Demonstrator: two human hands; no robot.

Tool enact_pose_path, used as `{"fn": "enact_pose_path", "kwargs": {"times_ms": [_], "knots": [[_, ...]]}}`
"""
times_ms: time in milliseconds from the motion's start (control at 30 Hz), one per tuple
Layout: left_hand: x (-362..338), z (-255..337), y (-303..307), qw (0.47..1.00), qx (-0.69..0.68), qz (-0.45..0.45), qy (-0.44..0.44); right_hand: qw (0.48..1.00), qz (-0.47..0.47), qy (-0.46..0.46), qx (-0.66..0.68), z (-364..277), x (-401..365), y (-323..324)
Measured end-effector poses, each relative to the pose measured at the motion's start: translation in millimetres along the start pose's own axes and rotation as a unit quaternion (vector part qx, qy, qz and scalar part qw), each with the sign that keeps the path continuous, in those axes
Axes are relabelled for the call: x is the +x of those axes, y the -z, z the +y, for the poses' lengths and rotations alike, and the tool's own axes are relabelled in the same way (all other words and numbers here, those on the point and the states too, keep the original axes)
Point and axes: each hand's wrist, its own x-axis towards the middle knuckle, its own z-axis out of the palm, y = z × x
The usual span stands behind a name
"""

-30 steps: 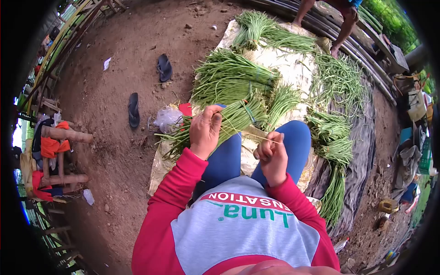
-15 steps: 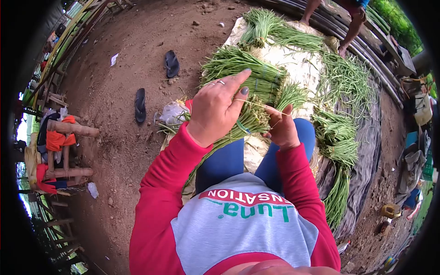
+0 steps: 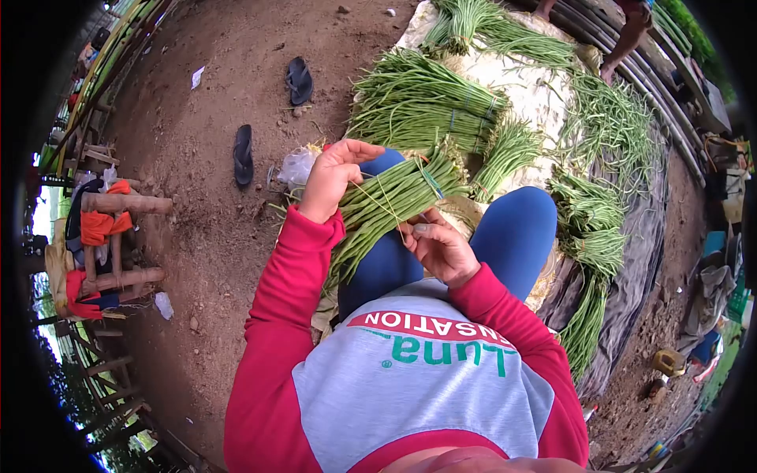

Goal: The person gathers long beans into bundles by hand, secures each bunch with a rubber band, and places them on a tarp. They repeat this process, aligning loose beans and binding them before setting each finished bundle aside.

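A thick bundle of long green beans (image 3: 386,197) lies across my lap, bound near its cut end by a blue-green tie (image 3: 431,181). My left hand (image 3: 337,175) is at the bundle's far left side, its fingers closed on a thin yellowish band (image 3: 380,202). That band runs stretched over the beans to my right hand (image 3: 440,247). Right thumb and fingers pinch its other end at the near side of the bundle. Whether the band passes underneath is hidden.
Tied bean bundles (image 3: 426,98) are stacked ahead on a pale sheet (image 3: 524,94). Loose beans (image 3: 611,130) and more bundles (image 3: 587,217) lie to the right. Black flip-flops (image 3: 243,156) sit on the dirt at left. Another person's leg (image 3: 628,43) shows at top right.
Both hands have moved from the bundle's cut end toward its middle, the right one coming nearer my body. The band now crosses the beans farther from the blue-green tie.
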Motion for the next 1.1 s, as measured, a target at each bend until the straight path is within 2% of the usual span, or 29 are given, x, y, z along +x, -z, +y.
{"fn": "enact_pose_path", "kwargs": {"times_ms": [33, 67, 100, 133, 167, 233, 267, 333, 367, 433, 467, 500, 567, 600, 633, 700, 767, 800, 833, 867, 900, 933, 967, 1000, 1033, 1067, 1100], "knots": [[-8, 12, -7, 1.0, 0.0, 0.0, 0.001, 0.997, -0.002, 0.031, -0.07, -10, 1, -9], [-19, 25, -17, 0.995, 0.087, -0.045, -0.021, 0.983, -0.011, 0.064, -0.173, -18, 8, -4], [-26, 31, -23, 0.98, 0.173, -0.089, -0.041, 0.986, -0.005, 0.068, -0.154, -23, 11, -2], [-29, 28, -24, 0.915, 0.371, -0.136, -0.087, 0.988, -0.024, 0.066, -0.135, -28, 15, -1], [-37, 33, -39, 0.834, 0.533, -0.106, -0.094, 0.99, -0.044, 0.064, -0.117, -32, 18, -1], [-40, 43, -66, 0.788, 0.611, -0.047, -0.057, 0.989, -0.041, 0.078, -0.122, -36, 23, -7], [-41, 45, -66, 0.785, 0.614, -0.045, -0.06, 0.974, -0.05, 0.108, -0.193, -42, 25, -11], [-42, 47, -66, 0.872, 0.482, 0.002, -0.082, 0.933, -0.049, 0.166, -0.314, -54, 21, -31], [-41, 55, -64, 0.87, 0.486, -0.001, -0.086, 0.908, -0.038, 0.15, -0.388, -69, 18, -38], [-41, 80, -62, 0.943, 0.315, -0.062, -0.089, 0.903, -0.106, 0.195, -0.367, -89, 10, -66], [-39, 94, -68, 0.959, 0.25, -0.098, -0.089, 0.872, -0.137, 0.17, -0.438, -112, 11, -70], [-35, 100, -73, 0.958, 0.25, -0.103, -0.094, 0.881, -0.242, 0.236, -0.33, -114, 22, -79], [-23, 110, -85, 0.978, 0.045, -0.205, 0.005, 0.87, -0.264, 0.219, -0.355, -137, 14, -117], [-13, 105, -88, 0.972, 0.015, -0.232, 0.02, 0.867, -0.229, 0.206, -0.391, -145, 10, -131], [-4, 102, -90, 0.966, -0.004, -0.254, 0.042, 0.887, -0.167, 0.204, -0.378, -148, -3, -146], [16, 94, -101, 0.953, 0.075, -0.28, -0.087, 0.866, -0.147, 0.251, -0.408, -157, -15, -154], [44, 83, -98, 0.935, 0.046, -0.208, -0.283, 0.843, -0.13, 0.312, -0.419, -165, -22, -141], [49, 95, -87, 0.949, -0.008, -0.132, -0.285, 0.856, -0.112, 0.3, -0.406, -172, -29, -137], [49, 120, -90, 0.957, -0.061, -0.054, -0.28, 0.856, -0.094, 0.326, -0.389, -175, -33, -129], [57, 117, -98, 0.958, -0.062, -0.062, -0.274, 0.869, -0.063, 0.312, -0.379, -181, -37, -124], [66, 113, -108, 0.93, -0.037, 0.087, -0.355, 0.88, -0.035, 0.297, -0.367, -187, -39, -119], [74, 109, -121, 0.873, -0.009, 0.235, -0.428, 0.879, -0.027, 0.284, -0.382, -189, -33, -116], [78, 104, -139, 0.786, 0.019, 0.379, -0.489, 0.859, -0.023, 0.347, -0.375, -174, -24, -125], [76, 90, -207, 0.838, 0.093, 0.236, -0.483, 0.839, -0.03, 0.407, -0.36, -163, -12, -124], [80, 71, -206, 0.852, 0.055, 0.119, -0.507, 0.818, -0.035, 0.461, -0.342, -153, -3, -117], [92, 64, -206, 0.804, 0.106, 0.187, -0.555, 0.825, 0.001, 0.421, -0.378, -165, -3, -106], [98, 58, -194, 0.794, 0.213, 0.135, -0.553, 0.836, 0.015, 0.414, -0.36, -168, 1, -96]]}}
